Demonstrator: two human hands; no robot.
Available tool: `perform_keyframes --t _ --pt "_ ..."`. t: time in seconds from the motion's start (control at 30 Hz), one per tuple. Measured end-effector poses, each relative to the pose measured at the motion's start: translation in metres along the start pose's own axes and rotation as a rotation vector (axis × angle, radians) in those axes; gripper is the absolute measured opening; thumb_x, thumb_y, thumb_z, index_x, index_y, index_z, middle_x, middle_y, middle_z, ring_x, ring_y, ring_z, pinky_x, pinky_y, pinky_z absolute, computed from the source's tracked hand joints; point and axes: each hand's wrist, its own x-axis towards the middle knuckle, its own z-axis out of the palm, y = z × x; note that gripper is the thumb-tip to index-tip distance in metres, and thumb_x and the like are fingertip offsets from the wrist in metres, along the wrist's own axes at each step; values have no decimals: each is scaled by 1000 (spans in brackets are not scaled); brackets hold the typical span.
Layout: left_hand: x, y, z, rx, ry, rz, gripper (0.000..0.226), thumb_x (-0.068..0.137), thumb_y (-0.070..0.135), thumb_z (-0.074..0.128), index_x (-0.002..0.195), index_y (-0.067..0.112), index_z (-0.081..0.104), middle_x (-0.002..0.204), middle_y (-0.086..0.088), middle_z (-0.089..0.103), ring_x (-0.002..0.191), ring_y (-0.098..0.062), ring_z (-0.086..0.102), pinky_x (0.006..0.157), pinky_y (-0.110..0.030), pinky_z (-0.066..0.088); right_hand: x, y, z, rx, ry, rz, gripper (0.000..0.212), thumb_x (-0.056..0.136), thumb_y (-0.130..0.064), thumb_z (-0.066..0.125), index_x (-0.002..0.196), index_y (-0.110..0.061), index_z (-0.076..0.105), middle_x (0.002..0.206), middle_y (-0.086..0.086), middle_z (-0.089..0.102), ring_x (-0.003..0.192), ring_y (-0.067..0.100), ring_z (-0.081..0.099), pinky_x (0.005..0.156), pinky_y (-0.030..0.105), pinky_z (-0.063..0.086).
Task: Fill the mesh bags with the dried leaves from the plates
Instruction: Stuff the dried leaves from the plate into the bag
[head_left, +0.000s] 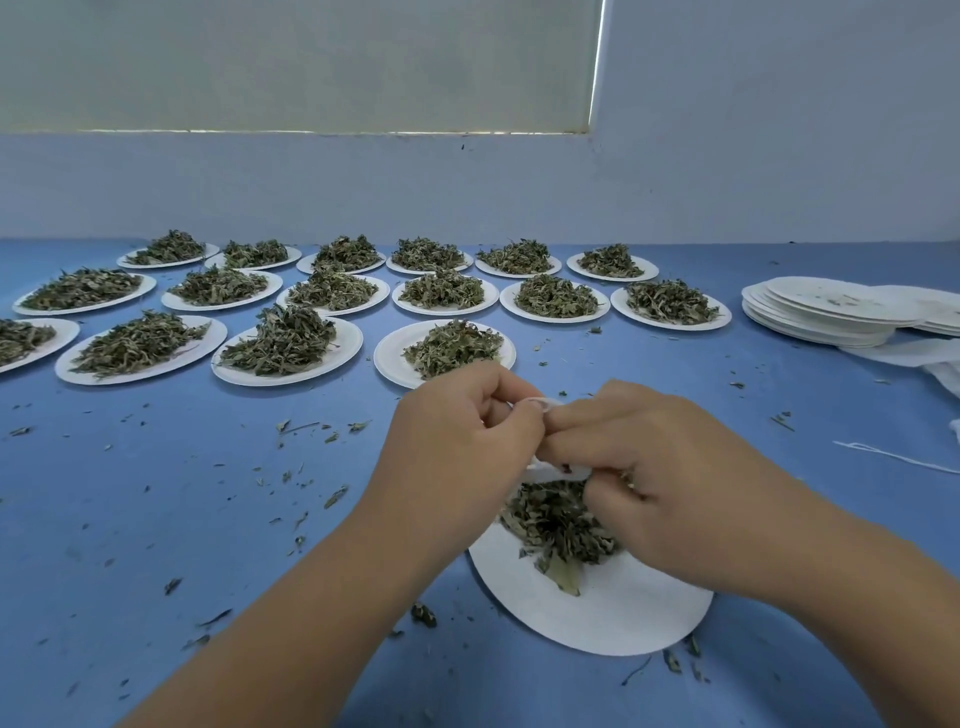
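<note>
A white paper plate (613, 608) lies near the front of the blue table, with dried green leaves (558, 525) heaped on its far side. Above that heap my left hand (462, 436) and my right hand (660, 467) meet, both pinching the rim of a white mesh bag (545, 404). Only small bits of the bag show between the fingers; most of it is hidden by my hands. Several more plates of dried leaves (444, 345) fill the back of the table in rows.
A stack of bare white plates (826, 312) stands at the right, with white mesh fabric (914, 358) beside it and a loose white string (893, 456) nearer. Leaf crumbs (306, 470) litter the blue tabletop (156, 519). A pale wall rises behind.
</note>
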Motion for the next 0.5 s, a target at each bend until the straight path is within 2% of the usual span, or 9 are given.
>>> perform_keyframes --t 0.07,0.17,0.23,0.27,0.3,0.4,0.43,0.5 --pt "1 0 -4 35 42 18 17 84 16 63 70 23 68 52 -9 52 39 -2 36 38 -8 28 -4 3 -10 175 90 80 36 79 -5 47 87 -31 71 91 -18 66 78 1 56 66 12 41" --pt "4 -1 -11 82 107 33 16 85 18 63 72 24 67 56 -10 57 39 -3 37 39 -8 29 -9 14 -26 285 232 262 22 79 -24 55 79 -42 68 79 -19 62 55 3 52 53 8 40" --pt "5 -2 -14 98 145 37 16 86 19 63 72 26 67 57 -10 58 39 -3 37 39 -8 30 -11 22 -32 250 191 384 12 77 -37 56 79 -43 66 78 -23 59 55 -1 51 52 9 41" --pt "5 -2 -15 102 158 40 16 86 19 63 72 26 67 58 -10 58 39 -3 37 38 -9 30 -12 25 -34 207 118 427 8 77 -44 57 82 -44 64 79 -26 58 61 -4 53 55 11 42" --pt "5 -1 -15 107 167 47 17 86 19 62 72 26 67 58 -10 58 39 -4 37 38 -9 30 -13 26 -34 154 16 458 17 75 -55 56 89 -46 60 84 -28 57 69 -7 54 62 13 44" --pt "5 -1 -17 128 182 72 18 86 17 61 71 26 65 62 -11 57 40 -5 36 37 -10 29 -14 26 -28 30 -276 478 72 54 -85 42 121 -56 40 113 -30 43 98 -5 49 85 25 43" --pt "5 -1 -17 134 184 80 18 86 17 61 70 26 65 61 -10 56 41 -5 37 37 -10 29 -15 25 -24 11 -325 468 87 49 -88 39 129 -56 31 121 -29 38 104 -4 45 88 26 41" --pt "4 -1 -16 149 181 92 19 86 16 61 70 27 64 62 -10 55 42 -5 37 37 -11 30 -15 23 -16 -19 -382 427 100 47 -91 40 137 -54 20 128 -27 30 111 0 38 90 28 39"
